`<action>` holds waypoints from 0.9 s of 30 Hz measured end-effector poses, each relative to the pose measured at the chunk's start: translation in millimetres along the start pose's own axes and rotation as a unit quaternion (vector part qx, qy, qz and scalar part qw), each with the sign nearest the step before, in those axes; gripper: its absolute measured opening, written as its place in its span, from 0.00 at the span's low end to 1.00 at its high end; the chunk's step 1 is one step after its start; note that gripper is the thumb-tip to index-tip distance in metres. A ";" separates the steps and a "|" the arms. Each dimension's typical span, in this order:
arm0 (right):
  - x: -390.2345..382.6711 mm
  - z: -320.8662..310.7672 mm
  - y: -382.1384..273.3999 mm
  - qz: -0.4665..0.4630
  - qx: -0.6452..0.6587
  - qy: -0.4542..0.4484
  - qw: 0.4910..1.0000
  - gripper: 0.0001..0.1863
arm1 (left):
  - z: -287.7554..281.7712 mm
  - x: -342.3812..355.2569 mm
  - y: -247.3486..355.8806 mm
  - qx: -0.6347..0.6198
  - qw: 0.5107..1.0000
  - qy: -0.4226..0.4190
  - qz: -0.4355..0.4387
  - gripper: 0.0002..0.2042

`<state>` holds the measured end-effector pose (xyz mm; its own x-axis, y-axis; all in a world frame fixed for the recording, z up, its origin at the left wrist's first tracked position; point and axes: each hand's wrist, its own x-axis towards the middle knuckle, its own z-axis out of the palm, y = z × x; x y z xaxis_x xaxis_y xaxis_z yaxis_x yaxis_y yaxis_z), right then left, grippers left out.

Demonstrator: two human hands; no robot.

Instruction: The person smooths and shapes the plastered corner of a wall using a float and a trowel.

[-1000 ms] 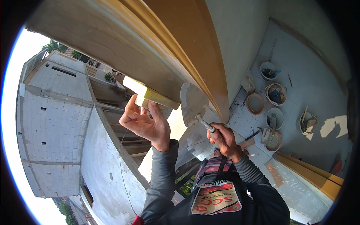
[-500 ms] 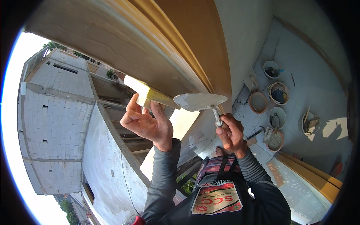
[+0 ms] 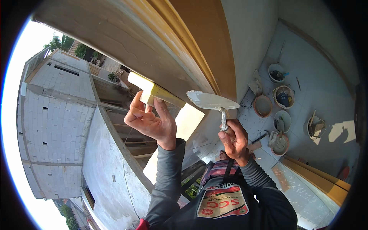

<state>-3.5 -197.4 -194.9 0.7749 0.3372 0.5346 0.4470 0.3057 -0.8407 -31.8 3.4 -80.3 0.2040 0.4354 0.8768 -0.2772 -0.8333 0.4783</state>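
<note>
My left hand pinches a yellow, angled block-like piece between thumb and fingers, against the lower edge of a grey plastered surface. One face of the piece glares in the sun, and I cannot make out its exact kind. In my right hand is the handle of a pointing trowel, its blade smeared with pale grey mortar. The blade is raised in front of the plaster and the brown frame, apart from the yellow piece.
A yellow-brown frame runs beside the plaster. Down on the tiled floor at right stand several buckets, among them a terracotta-coloured one and one holding tools. At left, outside, rises a grey block building.
The trowel has moved right, and its blade has come away from the end of the yellow piece. My left hand stays nearly in place, still pinching the piece.
</note>
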 end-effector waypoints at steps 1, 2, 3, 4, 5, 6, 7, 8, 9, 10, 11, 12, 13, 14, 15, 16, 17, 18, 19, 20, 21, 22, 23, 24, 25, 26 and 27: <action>-0.2 -0.2 -0.1 0.015 0.003 0.000 1.000 0.18 | 0.2 0.7 -0.5 -0.005 1.000 -0.007 0.004 0.21; 0.2 -0.5 -0.8 0.011 0.002 -0.003 1.000 0.18 | 0.3 0.0 -1.9 -0.010 1.000 -0.013 0.007 0.21; 1.6 -0.9 -2.2 0.010 -0.011 -0.004 1.000 0.18 | 1.4 -0.6 -2.6 -0.011 1.000 -0.007 0.008 0.21; 3.1 -1.2 -3.5 0.008 -0.024 -0.006 1.000 0.17 | 3.0 -1.0 -2.9 -0.018 1.000 -0.004 0.003 0.21; 1.8 -2.7 -3.0 0.004 -0.028 -0.009 1.000 0.17 | 4.4 -2.7 -4.3 -0.028 1.000 -0.002 -0.004 0.21; -0.3 -3.9 -1.5 0.019 -0.033 -0.010 0.999 0.17 | 4.0 -5.4 -7.3 -0.008 1.000 -0.005 -0.008 0.21; -1.6 -4.7 0.1 0.033 -0.038 -0.011 0.999 0.17 | 5.8 -5.7 -8.3 -0.010 1.000 0.003 -0.007 0.21; -2.5 -3.6 2.0 0.026 -0.041 -0.015 0.999 0.17 | 7.6 -4.9 -7.6 -0.007 1.000 -0.003 -0.006 0.21; -2.8 -2.4 4.5 0.008 -0.039 0.001 0.999 0.17 | 9.9 -3.8 -7.3 -0.003 1.000 -0.007 -0.004 0.21; -2.2 -2.5 4.2 -0.010 -0.038 0.016 0.999 0.16 | 12.7 -2.6 -8.9 -0.024 1.000 0.004 -0.003 0.21; -2.6 -3.3 2.8 -0.017 -0.041 0.010 0.999 0.16 | 15.3 -0.5 -9.8 -0.026 1.000 0.014 -0.002 0.21; -3.5 -4.4 0.9 0.002 -0.041 0.012 0.999 0.16 | 17.8 2.0 -10.5 -0.040 0.999 0.018 0.000 0.21; -4.2 -6.0 -1.1 0.020 -0.042 0.014 0.999 0.16 | 19.6 5.0 -11.3 -0.054 0.998 0.023 0.002 0.21; -5.5 -8.4 -1.1 0.017 -0.053 0.009 0.998 0.16 | 20.0 8.2 -12.3 -0.058 0.998 0.030 0.003 0.21; -6.0 -12.0 -3.5 0.008 -0.057 0.000 0.998 0.16 | 20.3 12.3 -13.0 -0.059 0.997 0.043 0.005 0.21; -6.2 -16.0 -6.0 0.020 -0.055 -0.008 0.998 0.16 | 20.5 17.3 -13.9 -0.040 0.998 0.043 0.023 0.21; -7.1 -18.8 -8.8 0.035 -0.054 -0.014 0.998 0.15 | 21.1 21.8 -16.2 -0.022 0.998 0.040 0.039 0.20; -7.1 -22.5 -13.9 0.052 -0.040 -0.025 0.998 0.15 | 20.6 29.0 -20.2 -0.021 0.998 0.044 0.035 0.20; -6.6 -27.6 -20.5 0.047 -0.047 -0.033 0.997 0.15 | 15.5 34.5 -22.4 0.024 0.999 0.035 0.021 0.21; -6.8 -36.0 -29.7 0.075 -0.045 -0.050 0.995 0.14 | 16.8 47.3 -18.0 -0.013 0.997 0.075 0.017 0.20; -5.0 -42.4 -37.6 0.102 -0.038 -0.069 0.992 0.14 | 15.2 63.1 -12.6 -0.046 0.992 0.115 0.017 0.20; -2.2 -48.6 -45.1 0.088 -0.080 -0.087 0.989 0.13 | 9.4 75.9 -7.8 -0.061 0.988 0.139 0.026 0.20; 2.7 -55.8 -59.8 0.099 -0.160 -0.114 0.976 0.15 | 3.5 85.1 -5.3 -0.077 0.983 0.162 0.033 0.20; 7.0 -60.0 -70.3 0.092 -0.202 -0.135 0.966 0.13 | -5.6 89.0 -4.8 -0.069 0.983 0.167 0.028 0.20; 11.1 -63.0 -79.4 0.086 -0.243 -0.155 0.954 0.12 | -13.7 90.2 -4.2 -0.090 0.979 0.178 0.035 0.20; 14.8 -63.7 -90.4 0.084 -0.253 -0.157 0.951 0.12 | -22.6 87.6 -1.1 -0.089 0.978 0.186 0.021 0.20; 17.8 -64.6 -99.5 0.093 -0.271 -0.178 0.941 0.14 | -29.2 80.4 0.4 -0.090 0.977 0.192 0.006 0.20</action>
<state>-5.3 -279.4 -107.4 0.7066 0.6465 0.2877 0.5552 -0.2544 -0.7919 -43.0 48.1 -8.1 -0.1574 0.5513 0.8193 -0.4459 -0.7799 0.4392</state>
